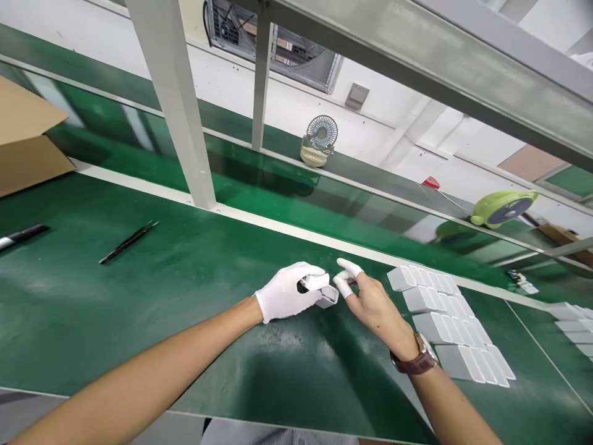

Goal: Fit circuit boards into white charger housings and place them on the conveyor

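My left hand [290,293], in a white glove, is closed around white hollow plastic cases [329,297]. Two pieces seem to show between its fingertips, one with its rectangular open end facing right. Just to the right of them is my right hand [377,309], bare but for white finger covers on the thumb and forefinger. Those two fingers are apart, with nothing visible between them, and a small gap separates them from the cases. The other right fingers are partly hidden. Further right stand rows of similar white cases [440,309] on the green bench top [199,364].
Black tweezers [128,243] and a black-and-silver pen-like item [23,236] lie at left, near a cardboard box [32,139]. A white post [178,105] rises from the bench's back edge. Behind are a small fan [319,141] and a green fan [503,208].
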Demonstrator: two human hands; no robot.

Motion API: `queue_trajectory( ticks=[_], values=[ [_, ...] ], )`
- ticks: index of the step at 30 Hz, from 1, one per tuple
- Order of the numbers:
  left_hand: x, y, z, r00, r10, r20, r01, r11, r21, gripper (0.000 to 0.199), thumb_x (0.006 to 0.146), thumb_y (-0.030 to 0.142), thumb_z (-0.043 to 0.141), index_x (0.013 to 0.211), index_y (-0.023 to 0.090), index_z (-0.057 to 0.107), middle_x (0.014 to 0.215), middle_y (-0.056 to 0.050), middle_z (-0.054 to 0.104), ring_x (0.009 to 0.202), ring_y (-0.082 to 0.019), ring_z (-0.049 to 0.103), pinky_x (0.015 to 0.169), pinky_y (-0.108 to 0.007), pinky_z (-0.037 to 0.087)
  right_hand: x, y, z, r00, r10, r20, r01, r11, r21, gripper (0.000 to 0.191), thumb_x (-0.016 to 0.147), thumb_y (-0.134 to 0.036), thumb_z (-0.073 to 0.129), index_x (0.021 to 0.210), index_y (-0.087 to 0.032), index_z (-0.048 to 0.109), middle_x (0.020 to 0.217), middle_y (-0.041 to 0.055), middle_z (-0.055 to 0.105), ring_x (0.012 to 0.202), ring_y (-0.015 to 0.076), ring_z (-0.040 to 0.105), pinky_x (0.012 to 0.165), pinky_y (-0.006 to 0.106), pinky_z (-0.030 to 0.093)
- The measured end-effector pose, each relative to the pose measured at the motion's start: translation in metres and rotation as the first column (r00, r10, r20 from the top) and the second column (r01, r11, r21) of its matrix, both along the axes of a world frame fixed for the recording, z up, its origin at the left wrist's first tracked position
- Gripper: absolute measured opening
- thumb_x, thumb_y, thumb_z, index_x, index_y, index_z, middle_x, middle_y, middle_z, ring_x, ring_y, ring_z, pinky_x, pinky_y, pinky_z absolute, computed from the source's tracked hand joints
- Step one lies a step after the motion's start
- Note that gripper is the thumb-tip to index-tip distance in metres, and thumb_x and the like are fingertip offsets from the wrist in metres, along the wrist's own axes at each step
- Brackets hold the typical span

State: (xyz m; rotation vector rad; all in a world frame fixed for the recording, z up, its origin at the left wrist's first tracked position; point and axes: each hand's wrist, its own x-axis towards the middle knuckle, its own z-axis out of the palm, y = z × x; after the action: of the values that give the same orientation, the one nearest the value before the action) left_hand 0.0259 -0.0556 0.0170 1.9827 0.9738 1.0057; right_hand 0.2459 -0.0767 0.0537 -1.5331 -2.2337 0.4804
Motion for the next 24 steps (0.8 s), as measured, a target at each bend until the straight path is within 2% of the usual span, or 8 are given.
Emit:
queue_trajectory(
  ticks=[4, 8, 11, 16, 19, 24],
  values=[
    [0.0, 0.0, -0.001, 1.0, -0.003, -0.009, 0.004, 1.0, 0.016, 0.016, 0.086, 0.021, 0.061, 0.101, 0.024, 0.069, 0.101, -0.001, 0.069, 0.095, -0.017, 0.066, 0.089, -0.028, 0.052, 0.006, -0.006, 0.005, 0.999, -0.032, 0.018, 0.032, 0.999, -0.005, 0.052, 0.099, -0.03, 0.046, 0.149, -0.025, 0.039, 0.105, 0.0051, 0.071, 0.092, 0.0243, 0.069, 0.085, 0.042, 0.055],
    [0.0, 0.001, -0.004, 1.0, -0.004, -0.007, 0.004, 0.999, 0.04, 0.017, 0.085, 0.022, 0.063, 0.101, 0.024, 0.069, 0.101, -0.001, 0.069, 0.095, -0.017, 0.066, 0.088, -0.028, 0.053, 0.004, -0.011, 0.005, 0.996, 0.006, 0.087, -0.005, 1.0, -0.018, 0.053, 0.099, -0.029, 0.044, 0.151, -0.025, 0.036, 0.103, 0.0056, 0.07, 0.091, 0.0255, 0.068, 0.085, 0.043, 0.055],
    [0.0, 0.001, -0.005, 1.0, 0.002, -0.012, -0.001, 0.998, 0.058, 0.02, 0.084, 0.02, 0.063, 0.103, 0.024, 0.068, 0.102, -0.001, 0.07, 0.096, -0.017, 0.066, 0.09, -0.028, 0.052, 0.0, -0.01, 0.005, 0.993, 0.037, 0.114, -0.037, 0.999, -0.003, 0.051, 0.098, -0.027, 0.044, 0.149, -0.024, 0.039, 0.1, 0.0062, 0.07, 0.087, 0.0254, 0.068, 0.08, 0.041, 0.055],
    [-0.001, 0.0, -0.002, 1.0, -0.022, -0.017, 0.022, 0.999, 0.046, 0.019, 0.083, 0.018, 0.063, 0.1, 0.024, 0.068, 0.106, -0.001, 0.071, 0.096, -0.017, 0.067, 0.089, -0.028, 0.052, -0.006, -0.005, 0.001, 0.989, 0.053, 0.135, -0.054, 0.999, -0.002, 0.049, 0.099, -0.026, 0.041, 0.148, -0.022, 0.04, 0.097, 0.0068, 0.068, 0.084, 0.0251, 0.066, 0.076, 0.041, 0.054],
    [-0.002, -0.001, 0.002, 1.0, -0.024, -0.018, 0.024, 0.999, 0.038, 0.018, 0.084, 0.02, 0.064, 0.101, 0.024, 0.069, 0.107, 0.0, 0.071, 0.095, -0.016, 0.066, 0.088, -0.027, 0.052, -0.008, -0.001, -0.005, 0.999, 0.031, 0.019, -0.031, 1.0, -0.006, 0.05, 0.099, -0.03, 0.044, 0.148, -0.022, 0.04, 0.1, 0.0062, 0.069, 0.09, 0.0242, 0.066, 0.083, 0.042, 0.054],
    [-0.003, -0.001, 0.002, 0.999, -0.033, -0.03, 0.034, 0.999, 0.027, 0.017, 0.087, 0.022, 0.062, 0.103, 0.026, 0.069, 0.107, 0.001, 0.071, 0.099, -0.017, 0.065, 0.091, -0.028, 0.051, -0.006, 0.007, -0.018, 0.968, -0.108, -0.225, 0.105, 0.994, -0.025, 0.052, 0.097, -0.039, 0.052, 0.145, -0.021, 0.044, 0.102, 0.0053, 0.07, 0.088, 0.0201, 0.066, 0.085, 0.039, 0.056]
  ],
)
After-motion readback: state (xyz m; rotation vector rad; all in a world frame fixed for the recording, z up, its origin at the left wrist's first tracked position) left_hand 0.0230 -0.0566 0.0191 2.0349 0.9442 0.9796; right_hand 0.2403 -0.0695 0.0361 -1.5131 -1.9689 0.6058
